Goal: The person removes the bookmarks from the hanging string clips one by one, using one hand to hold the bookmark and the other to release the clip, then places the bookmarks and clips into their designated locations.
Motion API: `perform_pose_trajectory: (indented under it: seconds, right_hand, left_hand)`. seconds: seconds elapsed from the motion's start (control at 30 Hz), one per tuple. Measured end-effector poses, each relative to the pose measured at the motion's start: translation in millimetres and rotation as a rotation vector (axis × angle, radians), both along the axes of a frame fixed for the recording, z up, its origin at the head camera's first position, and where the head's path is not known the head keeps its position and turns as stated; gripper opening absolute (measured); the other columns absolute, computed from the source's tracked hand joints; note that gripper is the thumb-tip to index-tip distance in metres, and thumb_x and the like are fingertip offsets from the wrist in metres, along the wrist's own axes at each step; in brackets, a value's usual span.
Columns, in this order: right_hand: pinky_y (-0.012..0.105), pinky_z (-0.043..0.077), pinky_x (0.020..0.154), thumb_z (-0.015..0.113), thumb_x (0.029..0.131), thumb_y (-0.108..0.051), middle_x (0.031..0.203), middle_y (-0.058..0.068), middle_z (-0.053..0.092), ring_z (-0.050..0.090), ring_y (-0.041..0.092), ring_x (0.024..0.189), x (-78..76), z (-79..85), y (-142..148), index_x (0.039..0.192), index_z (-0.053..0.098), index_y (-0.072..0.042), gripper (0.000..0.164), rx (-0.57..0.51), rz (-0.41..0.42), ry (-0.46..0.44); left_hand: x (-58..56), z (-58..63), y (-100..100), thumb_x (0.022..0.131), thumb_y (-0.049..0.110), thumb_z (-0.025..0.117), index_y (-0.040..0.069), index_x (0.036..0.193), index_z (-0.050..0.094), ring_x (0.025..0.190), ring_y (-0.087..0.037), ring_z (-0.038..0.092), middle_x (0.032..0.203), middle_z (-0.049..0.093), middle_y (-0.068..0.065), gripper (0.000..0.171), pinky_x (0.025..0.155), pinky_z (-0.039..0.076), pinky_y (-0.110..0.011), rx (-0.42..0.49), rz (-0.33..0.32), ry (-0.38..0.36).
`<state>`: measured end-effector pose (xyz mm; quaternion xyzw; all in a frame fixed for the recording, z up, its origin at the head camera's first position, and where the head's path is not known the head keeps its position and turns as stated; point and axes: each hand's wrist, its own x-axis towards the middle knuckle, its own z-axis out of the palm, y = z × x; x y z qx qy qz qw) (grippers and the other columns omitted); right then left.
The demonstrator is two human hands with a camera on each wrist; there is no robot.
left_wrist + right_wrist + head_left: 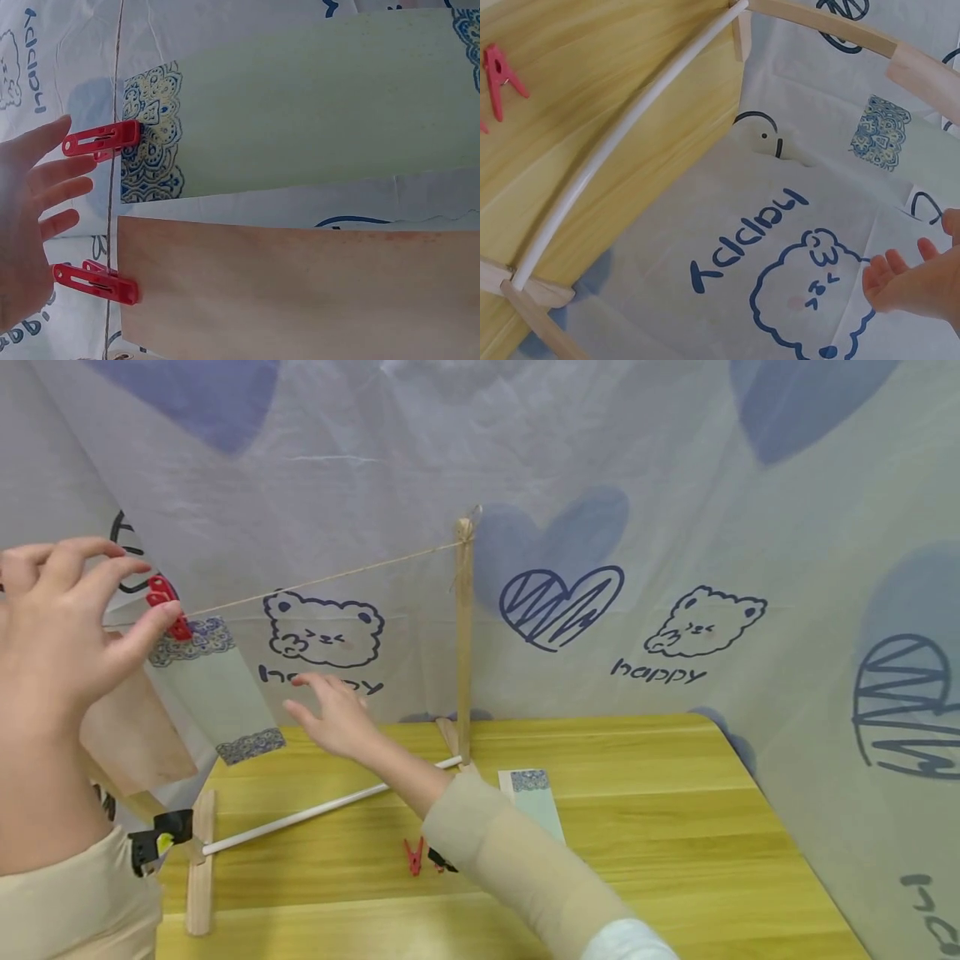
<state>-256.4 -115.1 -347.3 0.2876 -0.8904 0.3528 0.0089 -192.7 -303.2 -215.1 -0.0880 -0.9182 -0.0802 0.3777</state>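
Observation:
My left hand [56,627] is beside a red clothespin [101,139] with its fingers spread. That clothespin fastens a pale green card [213,693] with blue lace-patterned ends to a thin string [330,577]. Alongside hangs a tan card [300,285], held on the string by another red clothespin [97,289]. To the right of the green card, below the string, my right hand [333,718] reaches out with loosely extended fingers. It holds nothing and is apart from the card in the head view.
A wooden post [464,643] carries the string's far end. A white rod [322,810] joins the stand's feet above the yellow wood-grain table [675,827]. Another patterned green card [536,806] lies there, partly behind my right sleeve, near a loose red clothespin [413,857].

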Motion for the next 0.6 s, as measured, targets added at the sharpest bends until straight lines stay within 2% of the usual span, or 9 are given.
perform_pose_trajectory:
  seconds: [0.13,0.27,0.37,0.6]
  right_hand:
    - [0.041,0.028,0.103,0.044,0.094,-0.041,0.136,-0.005,0.044,0.041,0.013,0.124,-0.3,-0.5,-5.2,0.132,0.044,-0.024,0.042,-0.021,-0.001,-0.030]
    - [0.040,0.029,0.101,0.044,0.094,-0.041,0.135,-0.006,0.045,0.042,0.012,0.122,-0.7,-1.4,-9.1,0.132,0.044,-0.025,0.042,-0.034,0.015,-0.066]
    - [0.041,0.028,0.101,0.043,0.094,-0.041,0.136,-0.007,0.045,0.042,0.011,0.123,-0.9,-1.8,-11.5,0.132,0.044,-0.025,0.041,-0.038,0.024,-0.080]
    - [0.044,0.027,0.101,0.044,0.094,-0.040,0.134,-0.008,0.047,0.041,0.008,0.123,2.5,-1.9,-18.8,0.127,0.049,-0.026,0.037,-0.074,0.034,-0.112]
  left_hand:
    - [-1.1,2.2,-2.8,0.084,0.072,0.022,-0.004,0.113,0.050,0.124,-0.043,0.022,0.130,0.037,-0.023,0.086,0.106,0.008,-0.050,-0.024,0.040,-0.048]
    - [-1.3,6.2,-4.6,0.088,0.065,0.029,-0.003,0.117,0.048,0.127,-0.043,0.019,0.132,0.034,-0.023,0.076,0.106,0.008,-0.051,-0.032,0.103,-0.135]
    - [-2.2,8.9,-6.2,0.090,0.061,0.031,-0.003,0.117,0.047,0.127,-0.044,0.019,0.132,0.033,-0.023,0.071,0.106,0.007,-0.052,-0.035,0.124,-0.174]
    - [-1.3,10.7,-7.2,0.092,0.058,0.030,-0.004,0.113,0.050,0.122,-0.047,0.023,0.127,0.037,-0.026,0.068,0.104,0.011,-0.052,-0.017,0.081,-0.157]
